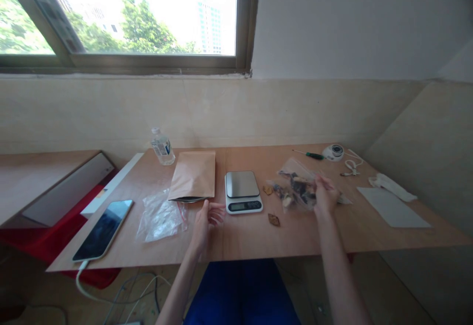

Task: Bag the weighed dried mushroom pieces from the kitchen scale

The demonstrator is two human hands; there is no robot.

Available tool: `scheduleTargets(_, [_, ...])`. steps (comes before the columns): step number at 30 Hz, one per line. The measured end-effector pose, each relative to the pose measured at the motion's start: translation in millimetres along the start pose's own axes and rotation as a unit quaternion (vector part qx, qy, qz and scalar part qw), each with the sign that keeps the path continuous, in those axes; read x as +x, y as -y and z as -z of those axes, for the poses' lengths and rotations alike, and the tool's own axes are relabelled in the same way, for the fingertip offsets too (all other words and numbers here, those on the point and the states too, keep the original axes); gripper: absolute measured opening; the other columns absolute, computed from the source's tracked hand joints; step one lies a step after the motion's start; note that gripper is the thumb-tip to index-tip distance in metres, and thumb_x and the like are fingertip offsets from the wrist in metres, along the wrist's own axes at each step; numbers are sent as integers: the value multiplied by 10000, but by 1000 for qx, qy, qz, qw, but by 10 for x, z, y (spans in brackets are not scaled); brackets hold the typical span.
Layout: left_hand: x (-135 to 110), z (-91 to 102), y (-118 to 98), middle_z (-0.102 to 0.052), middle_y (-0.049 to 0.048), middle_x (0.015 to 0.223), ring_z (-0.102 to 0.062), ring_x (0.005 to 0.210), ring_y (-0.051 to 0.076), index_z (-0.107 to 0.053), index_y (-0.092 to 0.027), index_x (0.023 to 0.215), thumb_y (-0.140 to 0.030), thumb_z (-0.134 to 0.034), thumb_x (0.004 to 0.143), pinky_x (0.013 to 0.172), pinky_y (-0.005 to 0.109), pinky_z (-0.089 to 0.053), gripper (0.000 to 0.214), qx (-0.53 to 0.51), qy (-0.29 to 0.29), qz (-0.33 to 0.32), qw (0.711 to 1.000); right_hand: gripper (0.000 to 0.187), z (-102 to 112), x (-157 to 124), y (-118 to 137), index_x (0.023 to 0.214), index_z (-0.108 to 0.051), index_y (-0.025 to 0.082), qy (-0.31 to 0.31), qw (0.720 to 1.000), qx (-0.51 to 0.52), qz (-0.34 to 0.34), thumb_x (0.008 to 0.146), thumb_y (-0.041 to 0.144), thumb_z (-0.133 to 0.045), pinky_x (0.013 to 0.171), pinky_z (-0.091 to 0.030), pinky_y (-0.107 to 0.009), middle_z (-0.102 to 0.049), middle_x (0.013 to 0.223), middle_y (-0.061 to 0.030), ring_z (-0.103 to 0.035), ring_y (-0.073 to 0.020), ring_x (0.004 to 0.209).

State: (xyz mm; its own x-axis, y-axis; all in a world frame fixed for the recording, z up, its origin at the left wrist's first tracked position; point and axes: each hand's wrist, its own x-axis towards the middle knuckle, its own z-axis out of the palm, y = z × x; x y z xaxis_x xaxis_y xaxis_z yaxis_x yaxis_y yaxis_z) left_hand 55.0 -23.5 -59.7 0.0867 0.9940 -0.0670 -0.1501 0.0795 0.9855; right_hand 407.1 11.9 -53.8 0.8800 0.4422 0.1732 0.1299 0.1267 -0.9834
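My right hand (325, 196) grips the edge of a clear plastic bag of dried brown pieces (294, 185) lying right of a small digital scale (242, 192). My left hand (207, 221) hovers open over the table just left of the scale, near the mouth of a brown kraft pouch (193, 175). Two loose dried pieces (274, 219) lie on the wood, one in front of the scale and one beside the bag. An empty clear zip bag (161, 215) rests left of my left hand.
A phone (104, 229) with a cable lies at the table's left front corner. A water bottle (162, 146) stands at the back. A screwdriver (309, 155), a round white device (333, 151), a white cable (352, 167) and a grey sheet (392, 208) occupy the right side.
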Motion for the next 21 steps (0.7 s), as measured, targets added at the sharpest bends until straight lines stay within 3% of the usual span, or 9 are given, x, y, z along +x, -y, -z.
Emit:
scheduleTargets(2, [-22, 15, 57, -656, 76, 693, -573, 583, 136, -695, -118, 842, -593, -375, 844, 512, 215, -411, 574, -3, -6, 8, 1000, 349, 82, 237, -44, 975, -598, 73, -47, 995, -86, -2, 680, 260, -592, 659, -492, -337, -650, 856, -128, -616, -207, 719])
scheduleTargets(4, [-30, 15, 121, -651, 76, 684, -574, 581, 141, -693, -119, 827, -607, -384, 834, 493, 214, -408, 578, -4, -5, 13, 1000, 433, 146, 277, -51, 1046, -561, 59, -63, 981, -185, 17, 637, 196, -605, 766, -464, -422, -619, 975, -194, -595, -285, 879])
scheduleTargets(8, [-19, 11, 224, -647, 80, 674, -569, 566, 146, -691, -112, 824, -619, -389, 824, 482, 223, -417, 589, -3, -8, 12, 1000, 507, 123, -69, 12, 1189, -494, 91, -115, 907, -362, 183, 715, 251, -576, 878, -320, -582, -460, 1221, -272, -411, -414, 1146])
scheduleTargets(9, [-15, 13, 241, -645, 81, 672, -567, 562, 147, -690, -110, 825, -620, -388, 824, 477, 224, -415, 592, -3, -9, 11, 1000, 452, 78, -185, 24, 1184, -506, 113, -93, 894, -369, 237, 757, 259, -535, 881, -316, -569, -459, 1226, -251, -412, -398, 1143])
scheduleTargets(11, [-8, 20, 262, -641, 82, 669, -565, 558, 148, -689, -108, 823, -621, -392, 822, 471, 224, -412, 592, -3, -9, 10, 1000, 332, -51, -396, 16, 1121, -561, 153, 58, 866, -366, 335, 820, 240, -451, 891, -334, -494, -531, 1154, -185, -467, -328, 1085])
scheduleTargets(13, [-8, 33, 271, -636, 81, 665, -562, 554, 148, -688, -107, 817, -623, -403, 817, 464, 223, -409, 589, -4, -8, 11, 1000, 303, -205, -558, -38, 1089, -593, 181, 253, 804, -368, 392, 849, 210, -410, 897, -340, -417, -604, 1077, -128, -505, -266, 1028])
scheduleTargets(15, [-16, 56, 275, -634, 80, 662, -561, 551, 147, -687, -104, 809, -622, -411, 816, 464, 223, -411, 587, -5, -4, 15, 1000, 321, -346, -669, -118, 1118, -591, 187, 367, 737, -398, 405, 852, 174, -413, 899, -329, -383, -634, 1090, -108, -508, -246, 1027])
scheduleTargets(18, [-33, 103, 286, -636, 83, 654, -566, 557, 144, -686, -100, 789, -605, -415, 829, 487, 227, -423, 575, -7, 6, 17, 1000, 331, -466, -751, -218, 1100, -611, 172, 389, 687, -466, 400, 829, 106, -433, 887, -310, -395, -642, 1117, -127, -495, -264, 1040])
scheduleTargets(21, [-36, 141, 306, -641, 83, 661, -570, 580, 143, -689, -102, 780, -586, -436, 832, 527, 234, -435, 548, -10, -2, 7, 1000, 320, -475, -743, -236, 1039, -649, 181, 381, 682, -481, 397, 826, 81, -433, 897, -297, -410, -668, 1072, -119, -498, -270, 1032])
